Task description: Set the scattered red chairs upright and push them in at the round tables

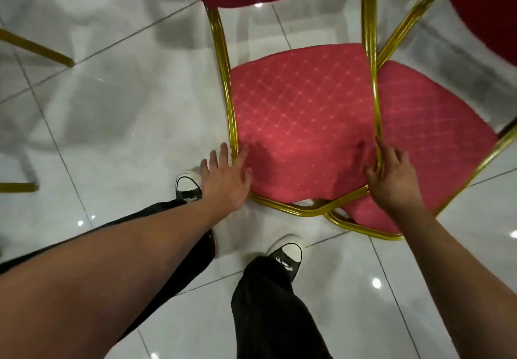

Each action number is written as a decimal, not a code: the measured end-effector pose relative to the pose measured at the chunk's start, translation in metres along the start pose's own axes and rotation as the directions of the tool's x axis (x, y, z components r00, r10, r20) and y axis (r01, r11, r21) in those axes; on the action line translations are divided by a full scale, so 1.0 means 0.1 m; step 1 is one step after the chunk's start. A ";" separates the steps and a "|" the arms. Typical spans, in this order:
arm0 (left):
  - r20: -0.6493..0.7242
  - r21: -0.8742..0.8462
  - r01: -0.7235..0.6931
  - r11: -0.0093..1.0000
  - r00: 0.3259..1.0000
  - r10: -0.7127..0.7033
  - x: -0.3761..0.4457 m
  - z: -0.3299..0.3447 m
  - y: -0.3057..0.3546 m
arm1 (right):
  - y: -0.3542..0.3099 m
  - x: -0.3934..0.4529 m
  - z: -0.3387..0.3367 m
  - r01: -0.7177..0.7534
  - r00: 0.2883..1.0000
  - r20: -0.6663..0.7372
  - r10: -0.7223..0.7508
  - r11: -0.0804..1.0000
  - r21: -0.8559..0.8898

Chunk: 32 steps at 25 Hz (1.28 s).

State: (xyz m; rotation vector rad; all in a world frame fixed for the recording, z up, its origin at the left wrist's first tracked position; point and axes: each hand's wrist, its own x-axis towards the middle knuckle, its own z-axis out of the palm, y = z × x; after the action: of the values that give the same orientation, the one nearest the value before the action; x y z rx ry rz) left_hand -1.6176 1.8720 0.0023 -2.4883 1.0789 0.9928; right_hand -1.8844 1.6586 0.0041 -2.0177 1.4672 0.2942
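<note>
1. Head view: The red chair (302, 123) stands on the tiled floor (112, 123) just ahead of your shoes, a second red chair (428, 135) touching its right side.
2. Your left hand (226, 179) lies with straight fingers (223, 149) across its gold frame (230, 112).
3. Your right hand (391, 179) curls its fingers around the frame's other corner.

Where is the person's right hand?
In the head view, lower right of centre, the right hand grips the gold frame of the red chair back.
</note>
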 end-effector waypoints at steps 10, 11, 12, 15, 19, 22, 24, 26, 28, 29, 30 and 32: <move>0.128 -0.674 0.083 0.734 0.992 0.006 0.63 0.37 -0.10 | 0.21 0.43 0.39 -0.023 0.998 0.051 0.023 1.000 0.010; 0.118 -0.695 0.095 0.713 0.993 -0.018 0.64 0.37 -0.07 | 0.17 0.46 0.38 -0.042 0.998 0.043 0.041 0.999 0.022; 0.098 -0.710 0.099 0.697 0.994 -0.042 0.63 0.37 -0.05 | 0.12 0.50 0.37 -0.071 0.997 0.031 0.069 0.996 0.056; 0.063 -0.736 0.105 0.669 0.994 -0.087 0.55 0.34 -0.02 | 0.04 0.59 0.33 -0.132 0.991 0.001 0.133 0.984 0.119; 0.054 -0.745 0.122 0.656 0.991 -0.122 0.35 0.12 -0.04 | 0.02 0.49 0.23 -0.172 0.985 0.059 0.165 0.972 0.162; 0.074 -0.715 0.125 0.688 0.992 -0.103 0.17 -0.05 -0.10 | -0.03 0.31 0.17 -0.200 0.976 0.131 0.172 0.947 0.252; 0.077 -0.682 0.132 0.719 0.991 -0.109 0.00 -0.16 -0.21 | -0.10 0.08 0.11 -0.168 0.979 0.158 0.126 0.942 0.292; 0.102 -0.654 0.148 0.742 0.989 -0.107 -0.25 -0.30 -0.34 | -0.18 -0.23 0.00 -0.101 0.986 0.154 0.057 0.948 0.301; 0.106 -0.639 0.147 0.755 0.989 -0.104 -0.54 -0.47 -0.46 | -0.32 -0.60 -0.15 -0.109 0.989 0.125 0.078 0.957 0.267; 0.103 -0.638 0.151 0.755 0.989 -0.110 -0.74 -0.56 -0.52 | -0.41 -0.82 -0.25 -0.127 0.989 0.101 0.106 0.965 0.229; 0.092 -0.636 0.153 0.756 0.988 -0.122 -0.95 -0.70 -0.58 | -0.54 -1.04 -0.38 -0.138 0.989 0.077 0.125 0.970 0.199; 0.074 -0.631 0.167 0.758 0.985 -0.156 -1.31 -0.90 -0.70 | -0.80 -1.39 -0.59 -0.134 0.990 0.069 0.126 0.981 0.139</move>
State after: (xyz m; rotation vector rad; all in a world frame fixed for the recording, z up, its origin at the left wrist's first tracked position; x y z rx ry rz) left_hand -1.5876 1.9501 0.1544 -3.0110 0.5437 1.5212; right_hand -1.8710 1.7468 0.1502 -1.7885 1.5406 0.2921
